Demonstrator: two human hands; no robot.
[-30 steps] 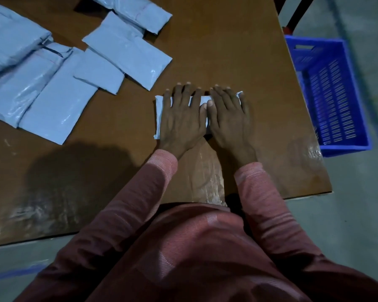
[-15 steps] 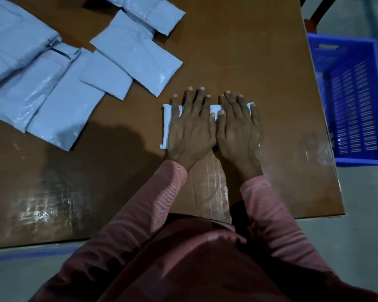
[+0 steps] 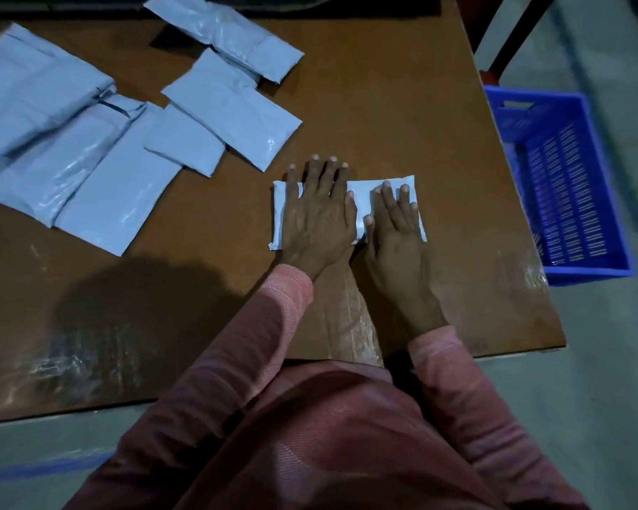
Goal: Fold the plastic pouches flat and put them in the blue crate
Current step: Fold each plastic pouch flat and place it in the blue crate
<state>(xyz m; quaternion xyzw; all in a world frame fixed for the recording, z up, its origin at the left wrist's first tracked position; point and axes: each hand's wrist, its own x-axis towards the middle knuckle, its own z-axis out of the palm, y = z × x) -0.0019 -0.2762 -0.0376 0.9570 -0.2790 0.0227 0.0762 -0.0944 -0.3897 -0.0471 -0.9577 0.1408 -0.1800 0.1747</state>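
The folded pouch (image 3: 361, 196) lies flat on the brown surface (image 3: 383, 104) near its right edge, under both hands. The left hand (image 3: 317, 215) covers its left half and the right hand (image 3: 395, 230) its right half, fingers straight and spread, so neither grip closes on anything; both only press down. The slick plastic looks springy, so the fold may open once the pressure lifts unless one hand pinches the layers together. Trapped air could also puff it up. The blue crate (image 3: 588, 274) sits on the floor beside the surface's right edge, apart from the pouch; a loose toss could miss it or let the pouch unfold. The other pouches (image 3: 233, 112) lie farther left.
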